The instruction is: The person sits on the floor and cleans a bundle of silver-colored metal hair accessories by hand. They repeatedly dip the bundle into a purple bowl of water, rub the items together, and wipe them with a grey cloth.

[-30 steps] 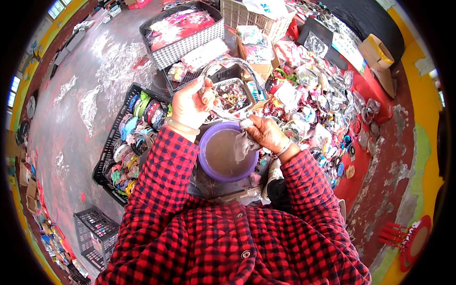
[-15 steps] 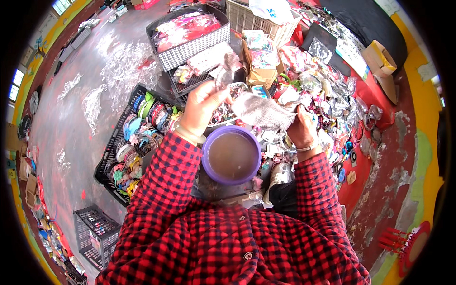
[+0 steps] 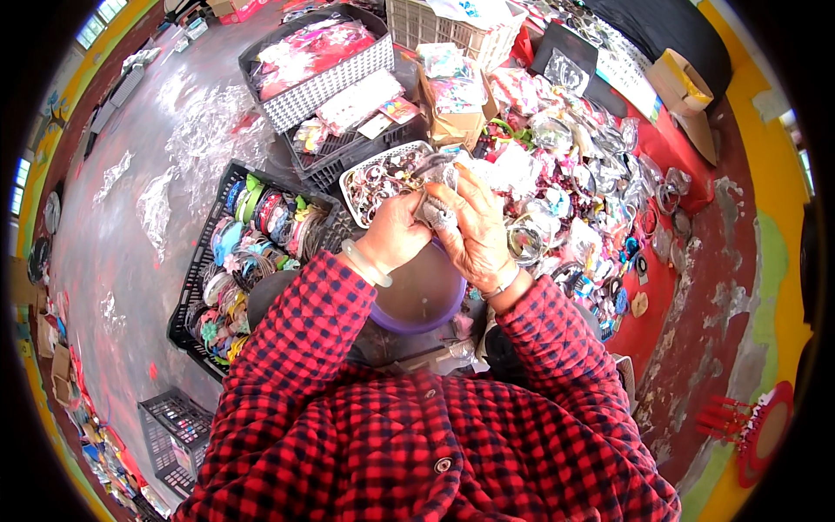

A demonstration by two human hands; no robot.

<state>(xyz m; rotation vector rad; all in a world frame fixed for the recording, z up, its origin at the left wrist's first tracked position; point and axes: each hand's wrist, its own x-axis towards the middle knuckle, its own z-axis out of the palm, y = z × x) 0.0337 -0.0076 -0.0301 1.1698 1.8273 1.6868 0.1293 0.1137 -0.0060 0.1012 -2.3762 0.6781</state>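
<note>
My left hand point(image 3: 393, 235) and my right hand point(image 3: 480, 237) meet above a purple bowl point(image 3: 459, 306) of murky brownish water. Between them a grey cloth point(image 3: 437, 211) is bunched up, pressed by the fingers of my right hand. A greyish, shiny piece shows at the top of the bundle, too covered to name. My left fingers are closed at the cloth's left side, and what they grip is mostly hidden. Just beyond my hands a white basket point(image 3: 350, 193) holds many small hair accessories.
A black crate point(image 3: 184, 324) of hairbands stands at the left, another black crate point(image 3: 150, 428) below it. Farther off are a grey woven basket point(image 3: 335, 80) of packets, a cardboard box point(image 3: 452, 129) and a beige crate point(image 3: 409, 28). Loose accessories in plastic are heaped at the right.
My hands have come together over the bowl. The cloth, stretched out from my right hand before, is now bunched around the piece at my left hand. The view has shifted slightly.
</note>
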